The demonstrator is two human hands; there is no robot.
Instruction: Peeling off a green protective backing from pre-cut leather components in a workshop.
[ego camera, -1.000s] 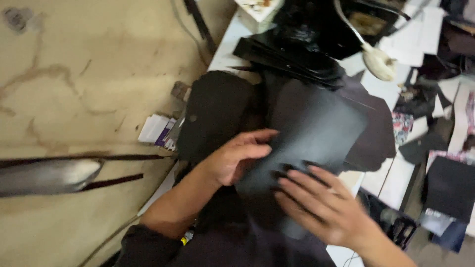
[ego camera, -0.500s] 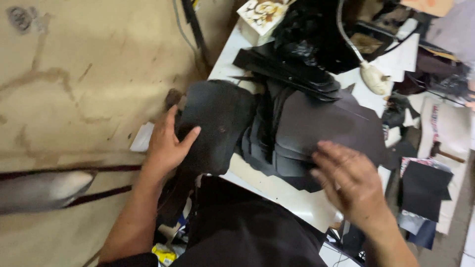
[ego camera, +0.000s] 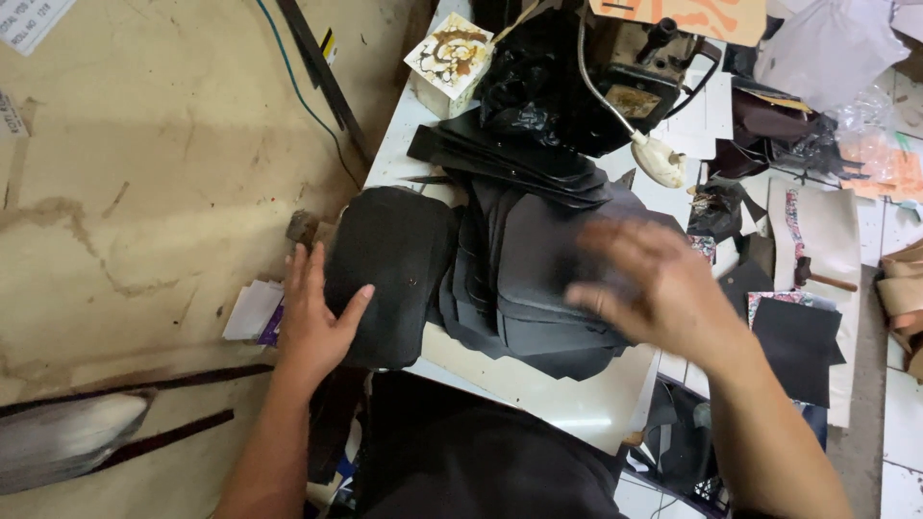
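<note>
The sorting of cut black pieces looked underway: the left hand (ego camera: 312, 322), fingers spread flat, pressed 1 dark panel (ego camera: 389, 274) whose long axis ran away from the person, left of the fanned stack (ego camera: 538, 288), while the right hand (ego camera: 654, 288), blurred, hovered open over that stack, needing a careful pinch of its top piece.

A white worktable (ego camera: 538, 399) stands beside a stained, perhaps plywood, wall (ego camera: 135, 183).

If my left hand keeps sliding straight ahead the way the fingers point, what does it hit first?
Probably the small brownish block just beyond the fingertips of the left hand, beside the black piece it rests on. Depth is hard to judge.
</note>
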